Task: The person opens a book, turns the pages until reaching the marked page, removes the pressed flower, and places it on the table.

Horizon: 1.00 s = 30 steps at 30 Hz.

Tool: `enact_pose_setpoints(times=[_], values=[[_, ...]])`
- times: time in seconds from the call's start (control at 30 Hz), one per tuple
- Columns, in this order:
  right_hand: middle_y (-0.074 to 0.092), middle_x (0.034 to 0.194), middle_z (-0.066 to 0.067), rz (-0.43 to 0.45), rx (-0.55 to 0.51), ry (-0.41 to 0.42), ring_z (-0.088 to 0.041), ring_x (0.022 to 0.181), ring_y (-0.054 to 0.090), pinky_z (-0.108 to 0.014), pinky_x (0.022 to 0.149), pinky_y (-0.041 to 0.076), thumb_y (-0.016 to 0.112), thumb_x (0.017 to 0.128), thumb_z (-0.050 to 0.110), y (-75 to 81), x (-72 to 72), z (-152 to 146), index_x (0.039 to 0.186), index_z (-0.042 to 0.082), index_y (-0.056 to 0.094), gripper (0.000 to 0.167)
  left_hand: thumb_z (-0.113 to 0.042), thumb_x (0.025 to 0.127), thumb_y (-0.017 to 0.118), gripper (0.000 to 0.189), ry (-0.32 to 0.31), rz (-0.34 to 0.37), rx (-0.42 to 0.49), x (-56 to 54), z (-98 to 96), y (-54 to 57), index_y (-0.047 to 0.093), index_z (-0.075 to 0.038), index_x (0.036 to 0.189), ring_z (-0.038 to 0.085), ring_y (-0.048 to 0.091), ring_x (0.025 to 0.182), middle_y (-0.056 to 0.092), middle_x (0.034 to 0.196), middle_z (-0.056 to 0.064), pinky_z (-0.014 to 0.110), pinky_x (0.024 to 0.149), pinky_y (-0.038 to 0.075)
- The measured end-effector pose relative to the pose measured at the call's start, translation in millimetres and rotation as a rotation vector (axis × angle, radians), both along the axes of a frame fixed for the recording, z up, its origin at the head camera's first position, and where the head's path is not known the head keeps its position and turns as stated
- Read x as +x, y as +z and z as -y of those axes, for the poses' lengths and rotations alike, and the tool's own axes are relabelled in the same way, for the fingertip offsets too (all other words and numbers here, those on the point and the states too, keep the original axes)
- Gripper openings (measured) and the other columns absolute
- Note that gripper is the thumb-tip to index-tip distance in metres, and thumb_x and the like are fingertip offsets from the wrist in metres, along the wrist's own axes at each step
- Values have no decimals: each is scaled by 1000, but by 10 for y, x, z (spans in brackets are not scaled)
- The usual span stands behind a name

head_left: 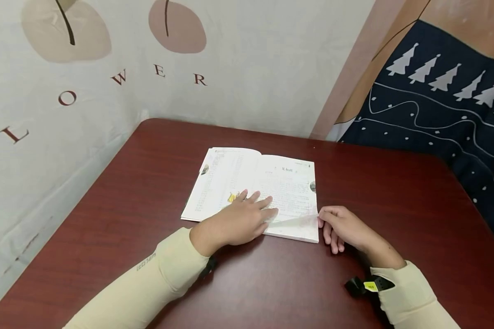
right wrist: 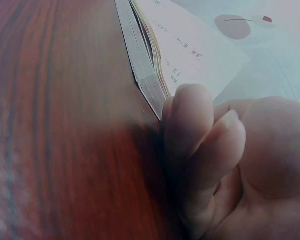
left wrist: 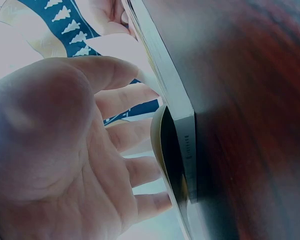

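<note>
An open book (head_left: 288, 187) with printed white pages lies on the table. My left hand (head_left: 243, 219) rests on it with spread fingers, across the lower part near the middle fold. In the left wrist view the fingertips of the left hand (left wrist: 90, 150) touch the pages beside the book's spine (left wrist: 186, 145). At the lower right edge, my right hand (head_left: 343, 226) pinches the corner of a page (head_left: 294, 221) between thumb and forefinger; its other fingers hang loosely. That page is raised at its lower corner, and the right wrist view shows the page (right wrist: 210, 55) standing off the thick block below.
The dark red wooden table (head_left: 127, 196) extends around the book on all sides. Behind it hangs a pale curtain (head_left: 263, 59) with printed letters, and at the right a navy cloth (head_left: 436, 109) with white trees. A black wrist device (head_left: 356, 287) sits at the right cuff.
</note>
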State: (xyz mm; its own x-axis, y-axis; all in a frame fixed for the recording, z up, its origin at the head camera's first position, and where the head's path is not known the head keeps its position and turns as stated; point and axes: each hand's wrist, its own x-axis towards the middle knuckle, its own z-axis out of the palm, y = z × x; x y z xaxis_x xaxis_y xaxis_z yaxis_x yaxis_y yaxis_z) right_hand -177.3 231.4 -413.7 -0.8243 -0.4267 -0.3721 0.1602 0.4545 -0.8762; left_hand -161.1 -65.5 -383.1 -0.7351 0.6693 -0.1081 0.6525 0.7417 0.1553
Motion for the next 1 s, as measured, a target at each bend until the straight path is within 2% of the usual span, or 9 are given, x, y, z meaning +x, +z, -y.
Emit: enact_pose_setpoints(times=[0.33,0.63,0.77,0.9,1.0], values=[[57,57,-7,6,3,2,-17,37,57,-31,35,46,36,103,15,-3,13,-8,90,-7,50,29,-24,105,47,43,16,31,9,8,-13,6,51,-23,148,38,36,147,41,158,7,59,120,25],[57,57,-7,5,-3,12,-16,37,57,-30,35,46,39,106,20,2,2,-5,90,-7,49,33,-23,105,46,41,7,-14,20,-5,-12,18,54,-21,145,39,42,144,47,155,8,59,118,29],[57,57,-7,0,-2,19,-16,37,57,-30,35,46,40,107,21,2,7,-2,89,-7,49,34,-24,104,49,40,-3,-63,31,-9,-7,6,55,-21,144,36,47,141,51,151,7,58,116,33],[56,57,-7,-21,3,9,-15,36,55,-29,34,45,43,105,20,8,-2,-5,89,-6,49,32,-25,103,54,46,1,-111,44,-19,-9,13,49,-21,148,31,50,139,54,149,5,56,115,36],[56,57,-7,-12,4,22,-14,36,56,-28,35,45,45,104,17,-5,8,-9,90,-7,50,29,-28,102,56,52,8,-98,75,-13,-7,5,42,-21,152,28,50,139,54,149,5,56,115,36]])
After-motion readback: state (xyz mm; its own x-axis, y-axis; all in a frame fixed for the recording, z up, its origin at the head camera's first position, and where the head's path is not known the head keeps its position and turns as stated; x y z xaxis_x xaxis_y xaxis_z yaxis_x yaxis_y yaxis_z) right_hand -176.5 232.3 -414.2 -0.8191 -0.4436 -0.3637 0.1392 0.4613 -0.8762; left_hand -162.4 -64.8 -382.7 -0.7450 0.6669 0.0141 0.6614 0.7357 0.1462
